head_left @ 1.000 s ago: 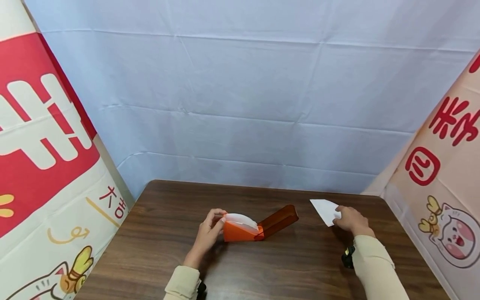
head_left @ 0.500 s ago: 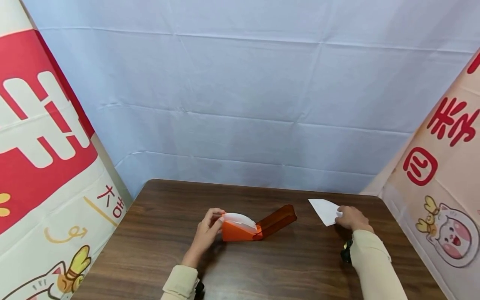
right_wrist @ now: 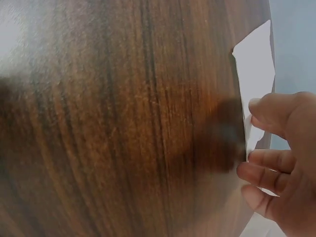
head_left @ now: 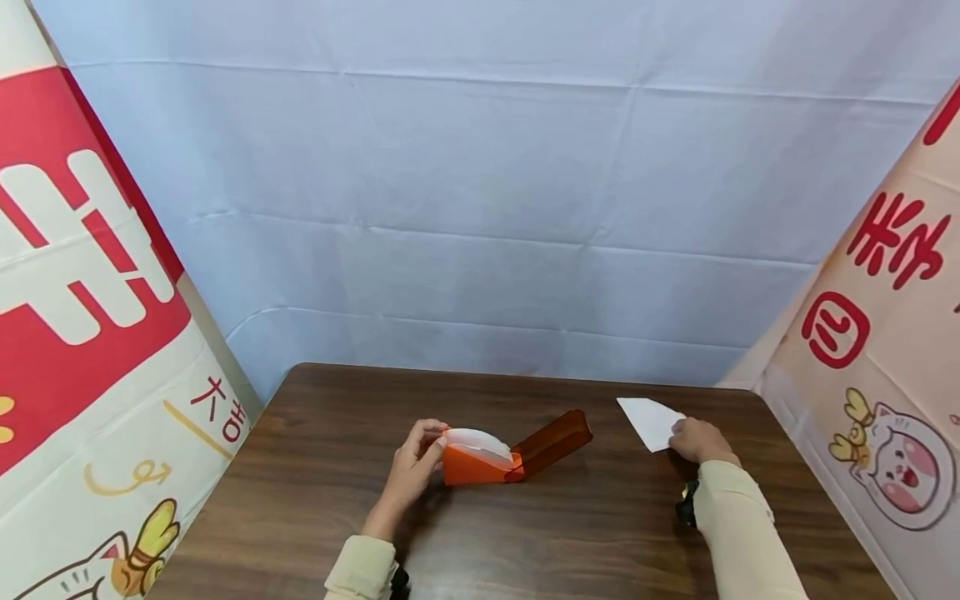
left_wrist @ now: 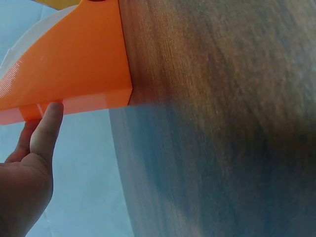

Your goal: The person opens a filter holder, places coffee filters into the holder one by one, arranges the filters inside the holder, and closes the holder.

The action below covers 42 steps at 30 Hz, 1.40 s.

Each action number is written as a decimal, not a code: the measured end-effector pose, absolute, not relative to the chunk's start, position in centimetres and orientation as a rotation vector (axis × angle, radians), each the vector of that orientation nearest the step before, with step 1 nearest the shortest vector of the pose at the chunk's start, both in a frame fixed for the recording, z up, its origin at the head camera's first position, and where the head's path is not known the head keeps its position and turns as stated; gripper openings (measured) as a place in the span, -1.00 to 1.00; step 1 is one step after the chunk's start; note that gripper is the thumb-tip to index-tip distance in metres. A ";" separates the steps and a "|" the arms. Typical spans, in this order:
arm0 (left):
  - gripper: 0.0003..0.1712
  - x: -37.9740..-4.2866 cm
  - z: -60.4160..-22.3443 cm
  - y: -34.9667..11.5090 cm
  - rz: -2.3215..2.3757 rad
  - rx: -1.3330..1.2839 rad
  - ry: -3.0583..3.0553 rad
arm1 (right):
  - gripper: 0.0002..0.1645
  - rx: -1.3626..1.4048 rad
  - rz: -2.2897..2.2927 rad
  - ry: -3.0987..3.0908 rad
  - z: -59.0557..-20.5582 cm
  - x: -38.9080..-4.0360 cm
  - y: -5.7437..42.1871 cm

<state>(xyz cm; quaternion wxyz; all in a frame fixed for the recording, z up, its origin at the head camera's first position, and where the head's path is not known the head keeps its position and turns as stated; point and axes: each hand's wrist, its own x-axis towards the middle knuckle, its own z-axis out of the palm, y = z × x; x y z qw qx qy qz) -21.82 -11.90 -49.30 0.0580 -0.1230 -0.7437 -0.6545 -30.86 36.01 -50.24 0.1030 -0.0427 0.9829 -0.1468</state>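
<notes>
A wedge-shaped orange box (head_left: pixel 480 466) sits on the table, holding a stack of white paper coffee filters (head_left: pixel 478 442). Its brown see-through lid (head_left: pixel 553 442) is swung back to the right. My left hand (head_left: pixel 415 463) holds the box by its tall left end; in the left wrist view the thumb (left_wrist: pixel 48 131) lies against the orange end wall. Away to the right lies a single fan-shaped white coffee filter (head_left: pixel 647 422) on the tabletop. Its right edge is pinched by my right hand (head_left: pixel 702 440), with the thumb (right_wrist: pixel 271 111) on the paper in the right wrist view.
The dark wood-grain table (head_left: pixel 547 533) has its far edge just beyond the box and the filter. A pale cloth backdrop (head_left: pixel 480 208) hangs behind it. Printed banners stand along both sides, one at the left (head_left: pixel 82 250) and one at the right (head_left: pixel 870 400).
The fingers of my right hand have shifted slightly at the filter's right edge. The left hand, box and filter stay in place, while the head view has moved a little.
</notes>
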 end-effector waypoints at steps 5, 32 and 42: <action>-0.75 -21.7 -49.5 -12.0 -1.984 -0.352 -2.233 | -0.82 -0.029 -0.429 2.896 -50.2 -30.6 35.8; -0.73 -21.8 -49.4 -12.1 -1.966 -0.431 -2.231 | -0.70 0.164 -0.527 3.018 -52.0 -30.6 36.0; -0.74 -21.8 -49.5 -12.1 -1.983 -0.415 -2.231 | -0.66 0.276 -0.687 3.060 -51.9 -30.2 36.2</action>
